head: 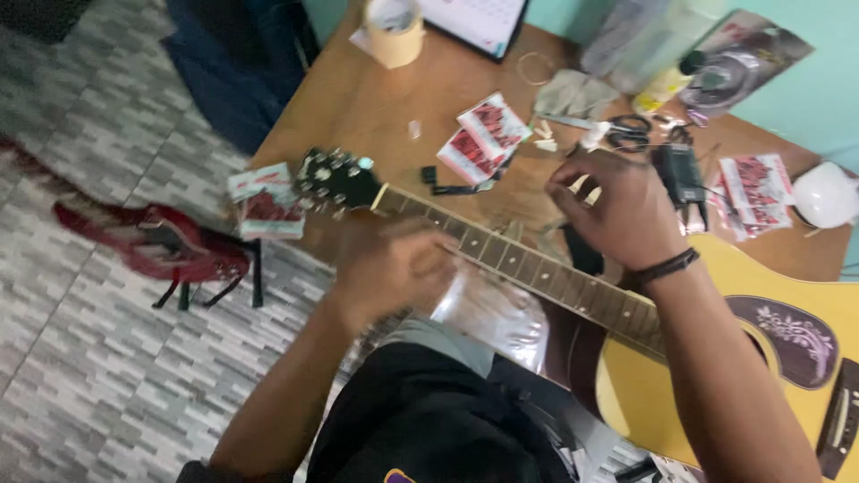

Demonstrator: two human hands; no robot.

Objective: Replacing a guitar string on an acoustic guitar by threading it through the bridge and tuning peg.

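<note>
Your left hand (394,268), blurred, curls at the guitar neck (528,268); grip unclear. Your right hand (617,210) pinches above the frets, contents unseen. Keep the neck steady beneath both hands.

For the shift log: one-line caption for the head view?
Left hand blurred at acoustic guitar neck, right hand raised above fretboard, over cluttered wooden table.

One acoustic guitar (716,358), one tape roll (394,31), one pair of scissors (626,132), two hands.
</note>
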